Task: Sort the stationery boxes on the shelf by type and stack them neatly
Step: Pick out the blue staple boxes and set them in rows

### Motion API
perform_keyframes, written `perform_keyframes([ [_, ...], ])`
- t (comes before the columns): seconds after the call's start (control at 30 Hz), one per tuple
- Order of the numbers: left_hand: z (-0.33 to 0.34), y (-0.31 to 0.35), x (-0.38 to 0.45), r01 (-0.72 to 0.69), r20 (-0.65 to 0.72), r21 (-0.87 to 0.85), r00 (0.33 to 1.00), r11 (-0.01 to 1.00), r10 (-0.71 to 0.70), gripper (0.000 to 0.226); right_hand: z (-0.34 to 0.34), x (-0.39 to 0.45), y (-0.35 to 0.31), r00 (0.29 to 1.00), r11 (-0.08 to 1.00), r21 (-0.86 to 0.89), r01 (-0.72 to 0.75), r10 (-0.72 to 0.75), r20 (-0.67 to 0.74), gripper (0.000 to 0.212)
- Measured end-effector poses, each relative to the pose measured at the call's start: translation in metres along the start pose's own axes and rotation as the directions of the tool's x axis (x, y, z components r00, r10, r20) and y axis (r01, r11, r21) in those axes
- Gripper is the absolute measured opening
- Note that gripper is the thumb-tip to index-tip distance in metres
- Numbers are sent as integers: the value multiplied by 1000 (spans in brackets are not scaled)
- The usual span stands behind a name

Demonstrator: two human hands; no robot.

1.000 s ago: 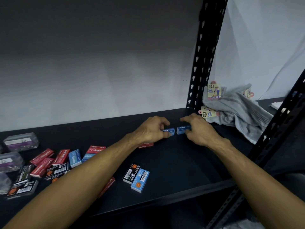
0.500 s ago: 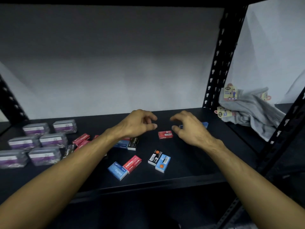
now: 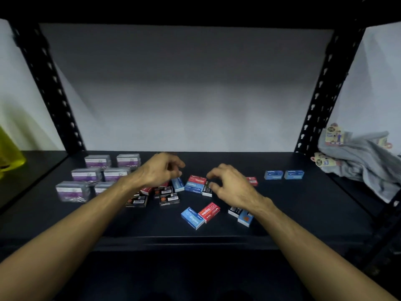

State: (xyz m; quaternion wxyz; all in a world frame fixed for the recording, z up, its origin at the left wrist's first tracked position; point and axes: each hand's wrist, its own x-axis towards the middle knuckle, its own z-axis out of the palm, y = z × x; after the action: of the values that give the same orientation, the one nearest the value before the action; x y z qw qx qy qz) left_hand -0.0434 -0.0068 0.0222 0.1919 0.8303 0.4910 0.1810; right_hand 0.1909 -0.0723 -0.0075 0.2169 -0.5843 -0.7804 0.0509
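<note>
Small staple boxes in red, blue and black lie scattered on the black shelf (image 3: 303,213). My left hand (image 3: 161,170) hovers with curled fingers over a blue box (image 3: 178,184) and several black boxes (image 3: 169,197). My right hand (image 3: 230,184) hovers, fingers apart, beside a red box (image 3: 197,180) lying on blue boxes (image 3: 194,189). Neither hand holds anything. Two blue boxes (image 3: 283,174) stand side by side at the right. A blue box (image 3: 192,217) and a red box (image 3: 209,211) lie near the front edge.
Several clear boxes with purple labels (image 3: 97,168) stand in rows at the left. A grey cloth with tags (image 3: 364,157) lies beyond the right post (image 3: 321,92). A yellow object (image 3: 9,153) sits at the far left. Another red box (image 3: 252,181) lies behind my right hand.
Both hands let go of the two blue boxes at the right and moved left over the scattered pile. My view swung left and pulled back.
</note>
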Motion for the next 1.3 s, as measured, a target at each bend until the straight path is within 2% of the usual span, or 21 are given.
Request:
perform_keyframes([
  [0.27,13,-21,11,-28,164,172,986,985,-1,39,28,17,-9,999,999,-33,-37,37,20,28],
  [0.53,12,-33,21,-47,266,135,964,990,9,45,37,26,-10,997,994,-88,-60,64,36,42],
  [0.87,6,-37,22,-95,383,175,924,980,21,51,31,22,-6,995,994,-103,-47,55,79,42],
  [1.07,7,-33,23,-85,356,145,934,986,28,47,28,18,-7,993,988,-154,-3,21,115,50],
  [1.3,11,-40,23,-82,305,123,952,989,41,33,28,16,-4,994,989,-146,6,11,112,50],
])
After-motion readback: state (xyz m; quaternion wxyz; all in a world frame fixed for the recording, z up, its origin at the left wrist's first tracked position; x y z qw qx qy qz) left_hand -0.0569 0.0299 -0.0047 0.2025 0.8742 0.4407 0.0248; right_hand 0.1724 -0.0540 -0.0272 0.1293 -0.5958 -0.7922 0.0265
